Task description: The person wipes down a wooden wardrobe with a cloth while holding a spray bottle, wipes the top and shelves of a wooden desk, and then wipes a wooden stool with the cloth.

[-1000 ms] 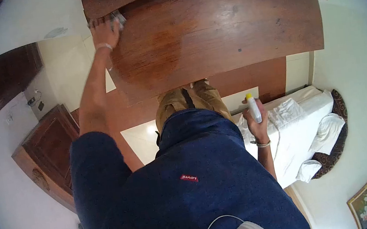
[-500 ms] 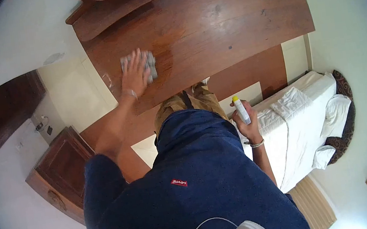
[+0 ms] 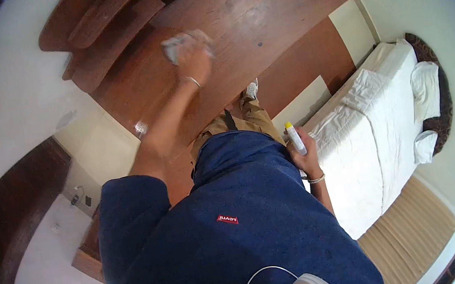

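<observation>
My left hand (image 3: 195, 57), blurred by motion, presses a grey-white cloth (image 3: 174, 49) on the brown wooden tabletop (image 3: 290, 7). The cloth sticks out to the left of the fingers, and part of it is hidden under the hand. A darker, wet-looking patch shows on the wood near that hand. Lower right, beside my body, my right hand (image 3: 305, 155) is wrapped round a white bottle (image 3: 295, 139) with a yellow cap, held away from the tabletop.
Wooden shelves (image 3: 109, 28) rise along the table's far left side. A bed (image 3: 367, 152) with a white sheet and pillows (image 3: 426, 90) stands to the right. A striped tan mat or cover (image 3: 408, 230) lies beyond it. A wooden cabinet (image 3: 89, 258) is at lower left.
My left hand has moved with the cloth from the table's far left corner, first nearer to me, then to the right. The view has turned. My right hand still holds the bottle.
</observation>
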`<control>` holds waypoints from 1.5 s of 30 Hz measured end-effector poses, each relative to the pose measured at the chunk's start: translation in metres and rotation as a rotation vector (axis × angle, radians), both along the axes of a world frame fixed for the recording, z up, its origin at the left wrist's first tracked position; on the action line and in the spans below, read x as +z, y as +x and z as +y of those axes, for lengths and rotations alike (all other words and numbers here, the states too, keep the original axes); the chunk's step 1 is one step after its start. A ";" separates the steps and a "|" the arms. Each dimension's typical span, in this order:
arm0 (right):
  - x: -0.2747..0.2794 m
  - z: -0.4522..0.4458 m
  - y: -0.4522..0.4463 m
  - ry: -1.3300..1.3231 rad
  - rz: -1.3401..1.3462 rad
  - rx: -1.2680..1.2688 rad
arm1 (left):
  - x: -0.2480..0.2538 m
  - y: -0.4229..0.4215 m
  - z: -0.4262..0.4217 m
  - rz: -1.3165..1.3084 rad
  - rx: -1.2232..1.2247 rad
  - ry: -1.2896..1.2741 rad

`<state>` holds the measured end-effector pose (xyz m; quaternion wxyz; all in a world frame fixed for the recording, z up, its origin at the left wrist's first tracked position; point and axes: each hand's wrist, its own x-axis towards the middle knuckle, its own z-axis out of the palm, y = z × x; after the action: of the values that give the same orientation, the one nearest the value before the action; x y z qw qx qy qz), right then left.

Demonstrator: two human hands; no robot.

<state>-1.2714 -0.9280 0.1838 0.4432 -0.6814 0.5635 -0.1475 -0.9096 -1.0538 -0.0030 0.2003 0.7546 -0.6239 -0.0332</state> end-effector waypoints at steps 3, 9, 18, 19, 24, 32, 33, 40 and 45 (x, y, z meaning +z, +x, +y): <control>0.001 -0.001 -0.003 0.058 -0.011 -0.035 | 0.025 -0.070 0.067 -0.013 -0.610 0.130; -0.006 0.004 -0.009 0.045 0.005 -0.076 | 0.021 0.017 0.096 0.087 -0.439 0.248; -0.005 0.005 -0.019 0.109 0.003 -0.089 | 0.022 0.094 0.085 0.054 0.020 0.424; -0.007 0.004 -0.019 0.084 0.009 -0.089 | 0.011 0.070 0.098 0.027 -0.160 0.392; -0.010 0.001 -0.019 -0.008 0.000 -0.038 | 0.010 0.004 0.130 -0.026 -0.520 0.248; -0.027 -0.012 -0.027 0.112 -0.074 -0.029 | -0.022 0.174 0.181 0.228 0.845 -0.357; -0.026 -0.013 -0.026 0.113 -0.085 -0.028 | -0.037 0.225 0.198 0.317 1.120 -0.468; -0.028 -0.024 -0.018 0.115 -0.082 0.014 | 0.110 0.246 0.154 0.159 0.846 -0.412; -0.030 -0.032 -0.018 0.132 -0.052 0.066 | 0.068 0.193 0.061 -0.203 0.869 -0.001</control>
<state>-1.2893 -0.9601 0.1536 0.5062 -0.6648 0.5376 -0.1132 -0.7165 -0.9930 0.0648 0.1337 0.9460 -0.2657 0.1288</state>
